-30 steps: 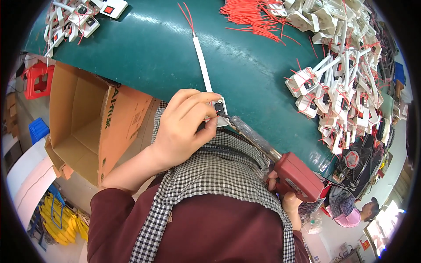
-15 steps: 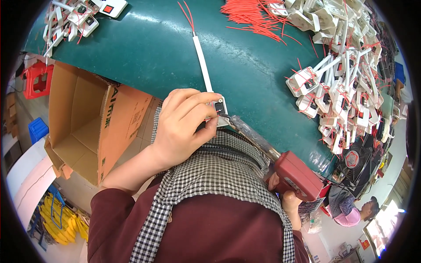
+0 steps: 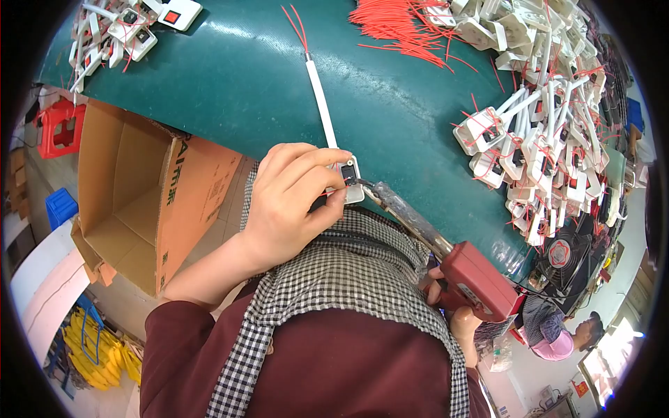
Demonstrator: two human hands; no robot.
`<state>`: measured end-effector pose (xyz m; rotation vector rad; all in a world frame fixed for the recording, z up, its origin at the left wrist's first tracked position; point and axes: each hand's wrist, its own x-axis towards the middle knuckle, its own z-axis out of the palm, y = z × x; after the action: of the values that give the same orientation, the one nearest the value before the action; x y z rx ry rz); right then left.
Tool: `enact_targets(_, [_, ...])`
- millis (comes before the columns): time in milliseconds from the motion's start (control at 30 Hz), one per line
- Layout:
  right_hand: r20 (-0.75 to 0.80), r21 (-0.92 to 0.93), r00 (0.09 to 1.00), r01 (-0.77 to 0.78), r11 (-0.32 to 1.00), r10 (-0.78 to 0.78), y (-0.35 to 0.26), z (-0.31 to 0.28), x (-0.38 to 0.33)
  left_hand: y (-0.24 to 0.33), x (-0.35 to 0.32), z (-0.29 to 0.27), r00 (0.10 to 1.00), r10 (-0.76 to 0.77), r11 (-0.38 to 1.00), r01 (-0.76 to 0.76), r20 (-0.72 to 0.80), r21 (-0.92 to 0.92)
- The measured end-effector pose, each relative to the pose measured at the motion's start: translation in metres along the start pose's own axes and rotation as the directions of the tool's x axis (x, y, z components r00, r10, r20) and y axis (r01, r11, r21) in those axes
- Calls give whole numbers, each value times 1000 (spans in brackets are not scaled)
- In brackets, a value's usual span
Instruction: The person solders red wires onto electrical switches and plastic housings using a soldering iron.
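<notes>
At the table's near edge lies a white plastic housing point(image 3: 354, 195) with a black switch point(image 3: 348, 172) inside. A white tube point(image 3: 321, 97) runs from it away from me, with two red wires point(image 3: 300, 29) coming out of the far end. My left hand point(image 3: 293, 191) is closed at the housing, thumb and finger pinching a thin red wire by the switch; its fingertips partly cover the housing. Lower right, my right hand point(image 3: 461, 322) grips a red soldering gun point(image 3: 481, 280), partly hidden behind the body. The gun's tip points at the switch; contact cannot be made out.
Loose red wires point(image 3: 397, 26) lie at the far side of the green table point(image 3: 230, 76). Wired white housings point(image 3: 536, 153) are heaped right, more point(image 3: 125, 35) far left. An open cardboard box point(image 3: 132, 195) stands left. A black fan point(image 3: 561, 254) and another person point(image 3: 557, 338) are at right.
The soldering gun has shifted slightly to the right, its tip drawing back a little from the switch. My left hand stays nearly in place, still pinching.
</notes>
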<state>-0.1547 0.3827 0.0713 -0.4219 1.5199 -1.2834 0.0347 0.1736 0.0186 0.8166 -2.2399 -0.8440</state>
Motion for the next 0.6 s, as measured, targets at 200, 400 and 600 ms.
enact_targets(200, [12, -4, 1000, 21, 1000, -21, -9, 7, 6, -2, -3, -4, 1000, 0, 1000, 0, 31, -9])
enact_targets(400, [-61, 36, 998, 7, 999, -5, -6, 3, 1, 7, -1, -7, 988, -33, 997, 22, 148, 75])
enact_targets(600, [-120, 23, 952, 286, 958, -281, -3, -2, 8, 8, 3, -4, 997, -42, 997, 46, 68, -54])
